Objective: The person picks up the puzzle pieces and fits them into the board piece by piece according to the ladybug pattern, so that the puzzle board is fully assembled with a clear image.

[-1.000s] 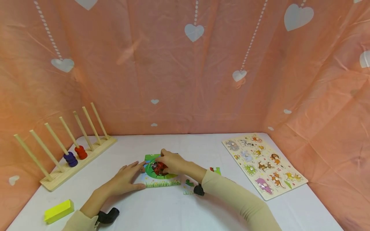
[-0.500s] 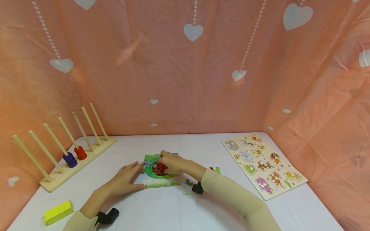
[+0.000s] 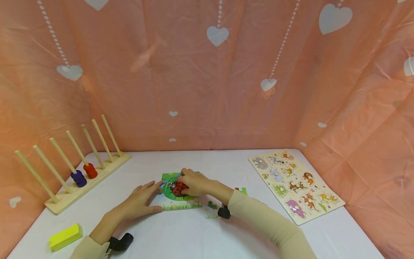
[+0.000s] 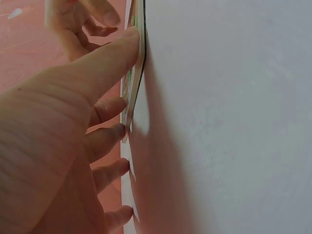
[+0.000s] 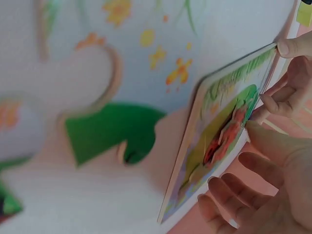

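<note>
Head view, lower centre: the ladybug puzzle [image 3: 181, 205] lies flat on the tabletop [image 3: 168, 237], and from here I'd call its picture largely together, though the right hand [image 3: 194, 183] hides the upper right. That hand's fingers bend loosely over it, with nothing visibly pinched. The left hand [image 3: 139, 201] braces the puzzle's left edge, fingers spread. Loose pieces [image 3: 211, 205] just to the right are still out.

Your right hand [image 3: 195, 182] has shifted slightly rightward over the ladybug puzzle [image 3: 182, 206], so more of the bug's red back shows beside it than a second ago. Your right sleeve [image 3: 265, 219] and black wrist camera [image 3: 224, 212] have moved rightward too, uncovering slightly more beside the loose green piece [image 3: 212, 205].
</note>
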### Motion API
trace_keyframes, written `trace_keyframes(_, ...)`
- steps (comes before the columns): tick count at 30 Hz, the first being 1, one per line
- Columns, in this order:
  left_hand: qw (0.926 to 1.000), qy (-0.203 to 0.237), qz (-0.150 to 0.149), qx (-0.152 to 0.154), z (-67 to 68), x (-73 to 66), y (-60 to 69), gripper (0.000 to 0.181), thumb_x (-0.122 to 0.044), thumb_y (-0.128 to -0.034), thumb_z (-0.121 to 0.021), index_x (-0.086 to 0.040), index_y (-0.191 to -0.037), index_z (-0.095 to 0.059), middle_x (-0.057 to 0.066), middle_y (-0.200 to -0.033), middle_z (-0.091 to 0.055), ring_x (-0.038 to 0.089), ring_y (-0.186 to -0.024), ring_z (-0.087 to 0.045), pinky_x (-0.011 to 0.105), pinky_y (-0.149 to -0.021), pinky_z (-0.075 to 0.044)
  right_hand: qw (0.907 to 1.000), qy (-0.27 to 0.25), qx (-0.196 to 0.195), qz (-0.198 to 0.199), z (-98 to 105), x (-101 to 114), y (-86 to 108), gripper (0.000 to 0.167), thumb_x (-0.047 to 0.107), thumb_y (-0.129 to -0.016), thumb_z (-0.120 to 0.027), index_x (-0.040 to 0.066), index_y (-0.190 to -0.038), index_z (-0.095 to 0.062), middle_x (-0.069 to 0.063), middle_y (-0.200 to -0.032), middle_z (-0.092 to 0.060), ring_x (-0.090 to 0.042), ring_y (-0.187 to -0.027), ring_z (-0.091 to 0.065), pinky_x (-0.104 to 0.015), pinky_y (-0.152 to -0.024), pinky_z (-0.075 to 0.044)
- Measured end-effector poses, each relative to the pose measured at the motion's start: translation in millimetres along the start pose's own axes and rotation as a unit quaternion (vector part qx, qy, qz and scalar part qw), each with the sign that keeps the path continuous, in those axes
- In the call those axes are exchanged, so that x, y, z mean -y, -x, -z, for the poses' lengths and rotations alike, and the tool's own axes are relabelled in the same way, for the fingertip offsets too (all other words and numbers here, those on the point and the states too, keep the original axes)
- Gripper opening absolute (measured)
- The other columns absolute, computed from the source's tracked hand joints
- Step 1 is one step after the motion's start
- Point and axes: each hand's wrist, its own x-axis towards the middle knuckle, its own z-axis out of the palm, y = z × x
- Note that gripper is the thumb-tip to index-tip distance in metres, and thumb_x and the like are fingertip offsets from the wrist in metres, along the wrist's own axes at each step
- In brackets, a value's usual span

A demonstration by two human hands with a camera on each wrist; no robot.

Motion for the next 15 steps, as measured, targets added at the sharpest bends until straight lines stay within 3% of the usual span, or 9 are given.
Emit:
trace_keyframes(3, 1.0000, 0.002, -0.001, -0.001, -1.0, 0.6, 0.5, 0.059, -0.049, -0.0833, -0.077, -0.011, -0.125, -0.059, 0.013, -0.136, -0.059, 0.052, -0.137, -0.035, 0.078, -0.101, -0.022, 0.9997, 0.011, 0.022, 0.003, 2.4, 0.0, 6.2, 0.052, 0.033, -0.095, -0.070, 0.015, -0.141, -0.057, -0.010, -0.141, -0.049, -0.023, -0.123, -0.052, -0.033, -0.094, -0.050)
trace_keyframes(7, 1.0000, 0.002, -0.001, -0.002, -1.0, 0.9, 2.0, 0.063, -0.049, -0.0838, -0.077, -0.008, -0.129, -0.058, 0.011, -0.132, -0.061, 0.052, -0.137, -0.035, 0.078, -0.102, -0.022, 0.9968, 0.014, 0.077, 0.016, 3.1, 3.2, 15.8, 0.067, 0.045, -0.094, -0.067, 0.018, -0.152, -0.045, -0.008, -0.162, -0.028, -0.030, -0.147, -0.028, -0.048, -0.116, -0.029)
trace_keyframes(10, 1.0000, 0.002, -0.003, -0.002, -0.9, 0.5, 2.4, 0.072, -0.050, -0.0840, -0.076, -0.004, -0.135, -0.054, 0.008, -0.128, -0.063, 0.052, -0.137, -0.035, 0.078, -0.102, -0.021, 0.9940, 0.015, 0.106, 0.023, 0.8, 6.2, 20.8, 0.076, 0.055, -0.093, -0.063, 0.022, -0.156, -0.036, -0.005, -0.166, -0.017, -0.033, -0.151, -0.013, -0.054, -0.118, -0.020)
trace_keyframes(15, 1.0000, 0.003, -0.005, -0.003, -1.0, 0.8, 2.0, 0.082, -0.049, -0.0846, -0.076, 0.002, -0.142, -0.047, 0.004, -0.125, -0.064, 0.051, -0.138, -0.035, 0.078, -0.102, -0.021, 0.9921, 0.008, 0.125, 0.007, -4.1, 8.9, 24.2, 0.082, 0.066, -0.091, -0.058, 0.028, -0.158, -0.030, -0.009, -0.166, -0.011, -0.035, -0.152, -0.005, -0.055, -0.119, -0.015)
